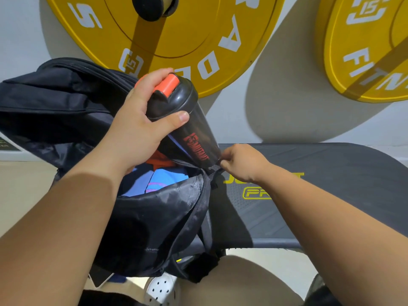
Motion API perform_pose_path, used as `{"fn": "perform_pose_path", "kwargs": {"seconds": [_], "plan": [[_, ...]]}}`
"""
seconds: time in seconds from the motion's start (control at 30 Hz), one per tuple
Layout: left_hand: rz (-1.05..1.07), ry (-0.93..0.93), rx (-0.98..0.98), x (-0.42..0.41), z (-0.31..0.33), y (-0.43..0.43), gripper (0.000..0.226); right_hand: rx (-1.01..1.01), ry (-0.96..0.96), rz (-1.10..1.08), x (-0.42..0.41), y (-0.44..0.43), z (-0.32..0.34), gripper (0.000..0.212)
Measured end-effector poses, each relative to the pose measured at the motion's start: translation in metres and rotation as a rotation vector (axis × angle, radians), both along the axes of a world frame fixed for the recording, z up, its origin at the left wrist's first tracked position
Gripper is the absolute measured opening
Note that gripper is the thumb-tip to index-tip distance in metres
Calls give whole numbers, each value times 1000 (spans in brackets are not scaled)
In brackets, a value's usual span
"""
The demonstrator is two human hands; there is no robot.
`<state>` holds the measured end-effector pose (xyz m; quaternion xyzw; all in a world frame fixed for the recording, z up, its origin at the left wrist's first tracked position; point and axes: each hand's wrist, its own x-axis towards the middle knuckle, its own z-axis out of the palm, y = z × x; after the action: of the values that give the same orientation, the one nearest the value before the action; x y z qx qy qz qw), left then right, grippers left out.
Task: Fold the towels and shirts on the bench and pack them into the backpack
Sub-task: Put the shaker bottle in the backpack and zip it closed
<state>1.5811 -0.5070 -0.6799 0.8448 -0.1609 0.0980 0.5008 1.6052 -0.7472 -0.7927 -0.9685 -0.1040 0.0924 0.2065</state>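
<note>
Black nylon of the backpack (154, 217) gaped open at the end of the bench (331, 173), and the folded towels and shirts (163, 177), blue and orange, lay inside it, so the packing seemed nearly finished. The left hand (136, 120) was curled round the top of a black shaker bottle (194, 138) with an orange cap (166, 86), holding it tilted, base down toward the mesh side pocket (213, 167). The right hand (242, 164) pinched the edge of that pocket and drew it outward, probably to widen its mouth for the bottle. Yellow weight plates (176, 29) were behind.
</note>
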Motion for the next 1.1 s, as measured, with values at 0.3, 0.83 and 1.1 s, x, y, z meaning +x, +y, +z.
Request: {"fn": "perform_pose_path", "kwargs": {"seconds": [0.3,0.83,1.1], "plan": [[-11,28,66,1,2,8,70,82,119,97,22,6,-8,30],[-35,28,48,10,2,-24,63,496,320,-54,17,6,0,44],[-40,68,111,20,-2,-27,63,775,631,41,8,-18,-10,64]]}}
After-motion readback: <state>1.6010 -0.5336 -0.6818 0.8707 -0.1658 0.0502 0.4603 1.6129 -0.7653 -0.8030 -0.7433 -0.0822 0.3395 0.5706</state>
